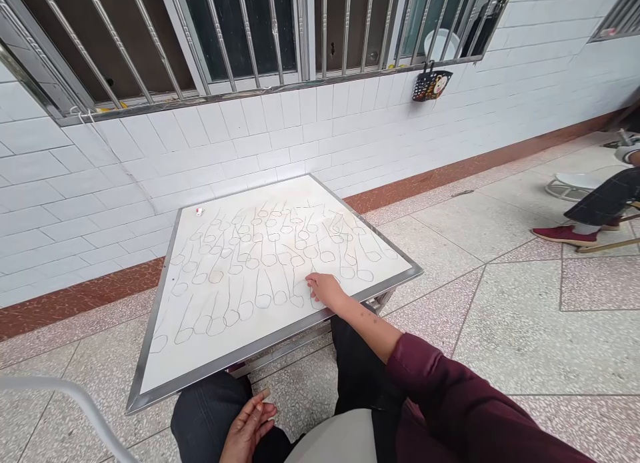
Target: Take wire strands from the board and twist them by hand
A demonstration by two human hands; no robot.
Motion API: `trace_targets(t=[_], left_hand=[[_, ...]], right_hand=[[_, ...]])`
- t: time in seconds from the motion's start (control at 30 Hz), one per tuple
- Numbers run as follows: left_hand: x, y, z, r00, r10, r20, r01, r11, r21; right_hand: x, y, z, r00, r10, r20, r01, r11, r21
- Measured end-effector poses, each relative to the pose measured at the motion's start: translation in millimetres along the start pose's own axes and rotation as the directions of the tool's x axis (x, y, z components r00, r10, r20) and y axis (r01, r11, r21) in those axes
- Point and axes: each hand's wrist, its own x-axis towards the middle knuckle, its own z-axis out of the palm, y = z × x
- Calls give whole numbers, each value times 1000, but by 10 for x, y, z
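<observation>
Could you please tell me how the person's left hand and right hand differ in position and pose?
The right hand rests palm down on the white drawn-on tabletop, while the left hand hovers over the lap. The right reaches forward; the left is curled. Both are bare.

Two hands are shown, one left hand (247,428) and one right hand (326,290). One table (275,340) is seen, with dozens of drawn outlines (260,263) and one small object (199,211) on it. One basket (433,85) is hung on the wall side, and two shoes (565,234) are seen.
</observation>
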Motion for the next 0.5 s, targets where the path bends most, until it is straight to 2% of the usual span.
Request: trace_targets(t=[0.23, 0.37, 0.43, 0.5], left_hand=[[34, -70, -47, 1000, -14, 15, 14, 1000, -8], [31, -7, -36, 999, -2, -40, 2, 1000, -4], [12, 95, -24, 994, 38, -100, -32, 997, 68], [-14, 228, -15, 977, 136, -165, -100, 973, 208]], right_hand=[[-30, -16, -55, 997, -51, -54, 44, 991, -128], [-91, 10, -145, 987, -118, -111, 105, 987, -121], [-158, 50, -196, 976, -159, -149, 146, 985, -93], [-249, 124, -235, 962, -191, -197, 183, 981, -57]])
